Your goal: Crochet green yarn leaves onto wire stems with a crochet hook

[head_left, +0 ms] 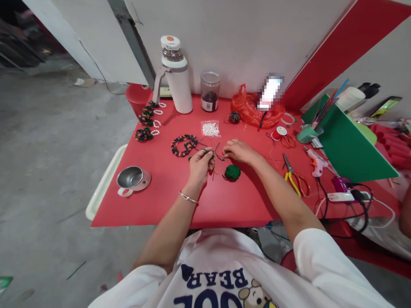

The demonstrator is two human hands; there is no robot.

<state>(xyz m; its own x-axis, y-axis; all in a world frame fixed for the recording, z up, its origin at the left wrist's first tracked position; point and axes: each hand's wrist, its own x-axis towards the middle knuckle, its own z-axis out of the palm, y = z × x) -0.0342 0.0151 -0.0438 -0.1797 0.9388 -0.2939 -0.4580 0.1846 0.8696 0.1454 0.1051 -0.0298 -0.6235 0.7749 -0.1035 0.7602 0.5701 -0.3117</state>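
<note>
A white insulated flask (181, 90) with a side handle stands upright at the back of the red table (237, 207), near the pale wall (224, 38). To its right is a clear jar (210, 87), its lower part holding something dark. A steel-lined mug (135, 179) sits upright near the left edge. A crumpled red plastic bag (245, 109) lies at the back. At the right are a pink glue gun (317, 164), a white power strip (341, 196) with plugged-in cables, and a tilted green board (349, 143) beside a green pen cup (306, 134).
</note>
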